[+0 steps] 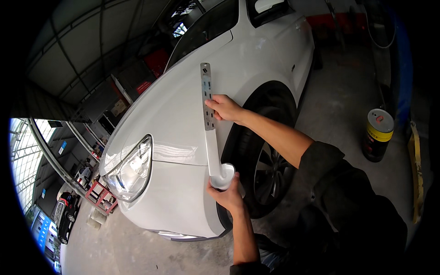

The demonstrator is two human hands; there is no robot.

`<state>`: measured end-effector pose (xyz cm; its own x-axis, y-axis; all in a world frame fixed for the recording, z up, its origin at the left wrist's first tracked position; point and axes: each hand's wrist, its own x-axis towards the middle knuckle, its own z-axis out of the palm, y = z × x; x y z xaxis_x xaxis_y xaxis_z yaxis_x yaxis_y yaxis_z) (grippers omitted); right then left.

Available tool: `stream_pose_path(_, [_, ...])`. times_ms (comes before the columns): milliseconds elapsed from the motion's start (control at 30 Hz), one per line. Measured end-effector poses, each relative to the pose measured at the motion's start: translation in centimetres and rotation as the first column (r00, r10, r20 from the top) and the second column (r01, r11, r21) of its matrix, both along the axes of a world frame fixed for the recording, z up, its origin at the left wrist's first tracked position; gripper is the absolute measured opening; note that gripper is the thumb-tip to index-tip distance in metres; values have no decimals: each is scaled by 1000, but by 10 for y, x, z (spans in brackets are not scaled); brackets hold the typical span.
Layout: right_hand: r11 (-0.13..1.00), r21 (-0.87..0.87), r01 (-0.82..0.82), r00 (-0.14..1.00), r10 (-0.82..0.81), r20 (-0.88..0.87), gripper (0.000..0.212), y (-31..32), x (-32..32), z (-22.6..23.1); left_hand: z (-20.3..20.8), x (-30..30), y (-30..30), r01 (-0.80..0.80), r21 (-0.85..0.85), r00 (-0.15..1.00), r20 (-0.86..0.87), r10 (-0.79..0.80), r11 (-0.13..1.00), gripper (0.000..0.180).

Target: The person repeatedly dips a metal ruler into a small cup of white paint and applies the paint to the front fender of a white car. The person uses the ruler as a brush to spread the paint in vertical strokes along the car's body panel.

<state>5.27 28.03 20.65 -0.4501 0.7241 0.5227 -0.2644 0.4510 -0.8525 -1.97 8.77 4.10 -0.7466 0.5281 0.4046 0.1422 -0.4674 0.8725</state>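
Note:
My right hand pinches a flat metal paint stirring stick with slots and a hole at its top end. The stick's lower part is coated in white paint, and its tip reaches down to the cup's rim. My left hand is wrapped round the small cup, tilted so that the white paint inside shows. Both hands are in front of a white car's front fender, above the wheel. Whether the stick's tip touches the paint is hard to make out.
The car's headlight is left of my hands. A black and yellow can with a grey lid stands on the concrete floor at right, near a blue post. A red cart and a dark car are at far left.

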Motion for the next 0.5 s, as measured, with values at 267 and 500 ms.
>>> stream_pose_path(267, [1000, -1, 8, 1000, -8, -2, 34, 2, -6, -4, -1, -7, -2, -16, -30, 999, -43, 15, 999, 77])
stream_pose_path(500, [1000, 10, 10, 999, -11, 33, 35, 6, -6, 1, -2, -11, -2, 1, -29, 998, -56, -2, 1000, 78])
